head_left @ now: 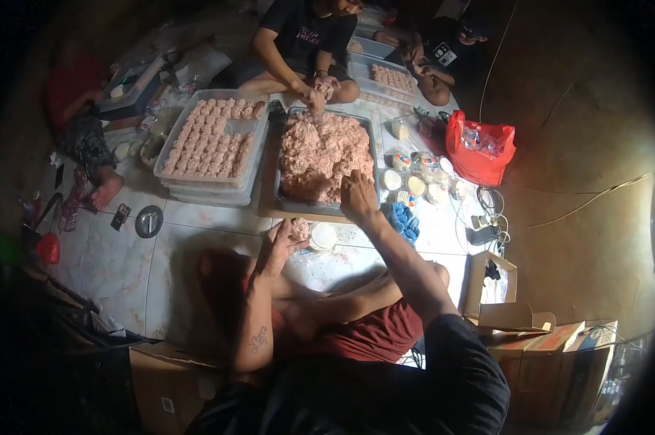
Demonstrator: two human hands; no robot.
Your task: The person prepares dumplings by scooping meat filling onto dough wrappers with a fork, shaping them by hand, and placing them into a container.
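Pink mixture (300, 229), partly hidden, sits in the left hand (274, 248).

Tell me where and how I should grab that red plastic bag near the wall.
I'd come from above and gather the raised edges on both sides of the red plastic bag. Its mouth is open upward, those edges stand highest, and the thin sides look too floppy to pinch.

Unreadable lettering on left forearm (258, 339) and co-worker's black shirt (298, 30)

Lumpy pink mix (326, 148) heaped in rect. tub (314, 206).
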